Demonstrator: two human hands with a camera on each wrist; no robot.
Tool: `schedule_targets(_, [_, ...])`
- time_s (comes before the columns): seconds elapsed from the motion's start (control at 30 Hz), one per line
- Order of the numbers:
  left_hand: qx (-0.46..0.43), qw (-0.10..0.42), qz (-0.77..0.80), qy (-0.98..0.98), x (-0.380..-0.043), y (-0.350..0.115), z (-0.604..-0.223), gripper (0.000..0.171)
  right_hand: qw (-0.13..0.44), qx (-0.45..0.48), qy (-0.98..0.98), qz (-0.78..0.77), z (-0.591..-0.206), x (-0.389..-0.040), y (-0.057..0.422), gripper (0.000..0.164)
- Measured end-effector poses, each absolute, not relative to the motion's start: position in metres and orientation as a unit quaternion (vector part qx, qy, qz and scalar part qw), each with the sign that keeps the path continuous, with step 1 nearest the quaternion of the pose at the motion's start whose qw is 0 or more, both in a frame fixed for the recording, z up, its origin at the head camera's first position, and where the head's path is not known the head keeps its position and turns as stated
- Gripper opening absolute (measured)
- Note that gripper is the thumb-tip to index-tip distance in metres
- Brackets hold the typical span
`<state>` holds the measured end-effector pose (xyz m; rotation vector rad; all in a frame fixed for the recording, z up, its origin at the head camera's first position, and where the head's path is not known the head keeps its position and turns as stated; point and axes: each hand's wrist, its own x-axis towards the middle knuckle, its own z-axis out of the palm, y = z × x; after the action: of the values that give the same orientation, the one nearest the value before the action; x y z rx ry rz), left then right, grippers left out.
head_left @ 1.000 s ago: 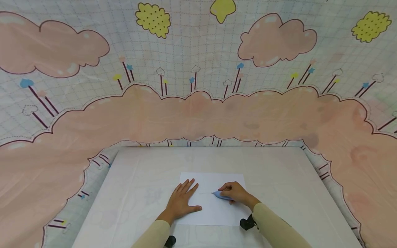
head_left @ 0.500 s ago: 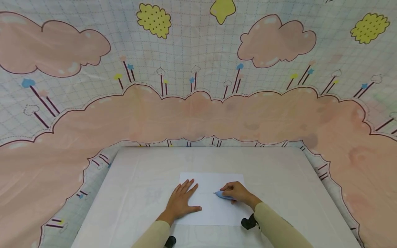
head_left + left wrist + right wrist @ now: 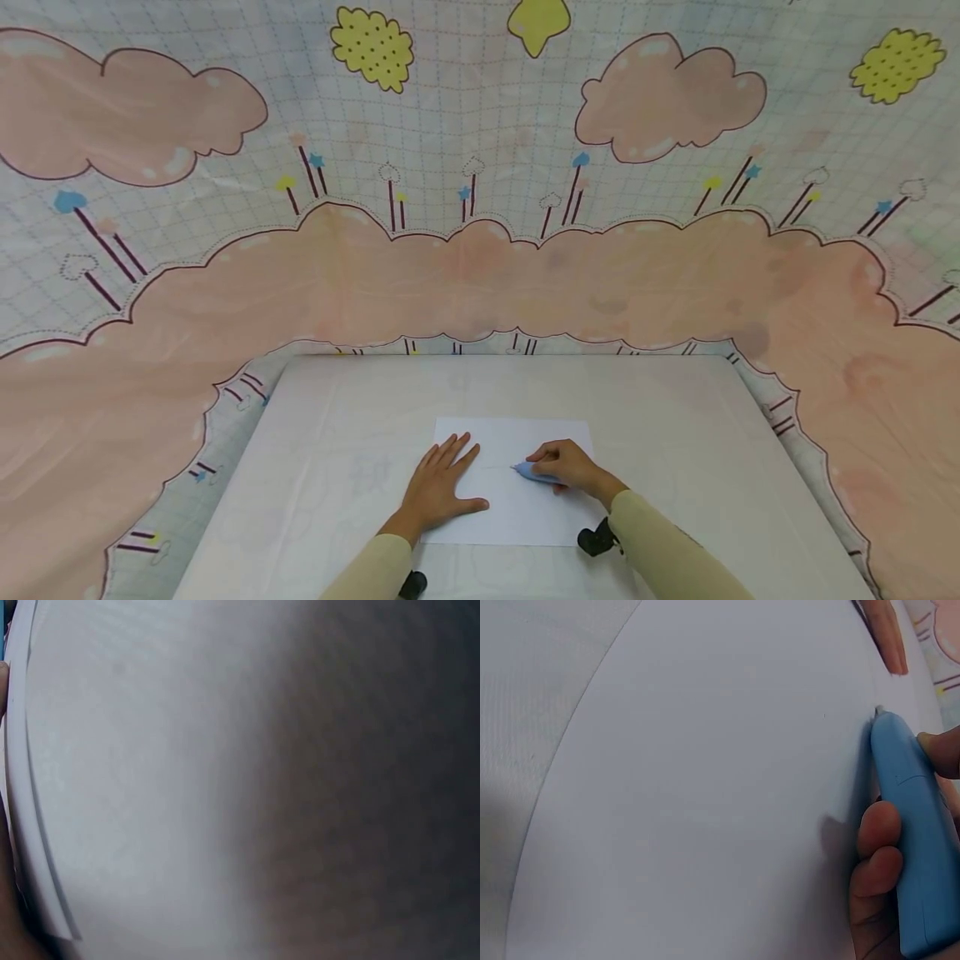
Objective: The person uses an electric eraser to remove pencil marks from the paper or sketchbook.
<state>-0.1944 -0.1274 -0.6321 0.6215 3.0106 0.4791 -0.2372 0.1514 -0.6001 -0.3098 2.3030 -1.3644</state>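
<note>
A white sheet of paper (image 3: 525,521) lies on the table with a faint line (image 3: 493,468) across its middle. My left hand (image 3: 437,483) rests flat on its left side, fingers spread. From the right, my right hand (image 3: 573,468) grips a thick blue pen-shaped tool (image 3: 915,832) with a small pale tip; its exact kind I cannot tell. Thumb and fingers hold it along the body, low and slanted. Its tip is right at the paper, near the line's right end. The left wrist view is mostly blurred, with the paper's edge (image 3: 34,802) at the far left.
A white-covered table (image 3: 360,392) extends around the paper on all sides. Behind it hangs a cloth (image 3: 480,283) printed with clouds and a grid. Dark wrist-worn devices (image 3: 597,538) sit by both sleeves.
My right hand slid the blue tool slightly right, then back left to about where it was a second ago. My left hand has stayed put.
</note>
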Motion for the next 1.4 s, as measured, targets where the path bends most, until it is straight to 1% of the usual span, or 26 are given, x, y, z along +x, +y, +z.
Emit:
schedule_targets(0.27, [0.198, 0.016, 0.15, 0.968, -0.195, -0.127, -0.632, 0.099, 0.217, -0.112, 0.837, -0.49, -0.6, -0.239, 0.147, 0.018])
schedule_targets(0.5, [0.2, 0.012, 0.149, 0.968, -0.196, -0.128, -0.635, 0.1, 0.218, -0.116, 0.837, -0.488, -0.597, -0.238, 0.154, 0.019])
schedule_targets(0.9, [0.196, 0.022, 0.145, 0.97, -0.196, -0.127, -0.634, 0.1, 0.217, -0.103, 0.835, -0.494, -0.599, -0.238, 0.164, 0.019])
schedule_targets(1.4, [0.195, 0.026, 0.149, 0.969, -0.195, -0.127, -0.633, 0.1, 0.217, -0.116, 0.836, -0.491, -0.602, -0.238, 0.154, 0.019])
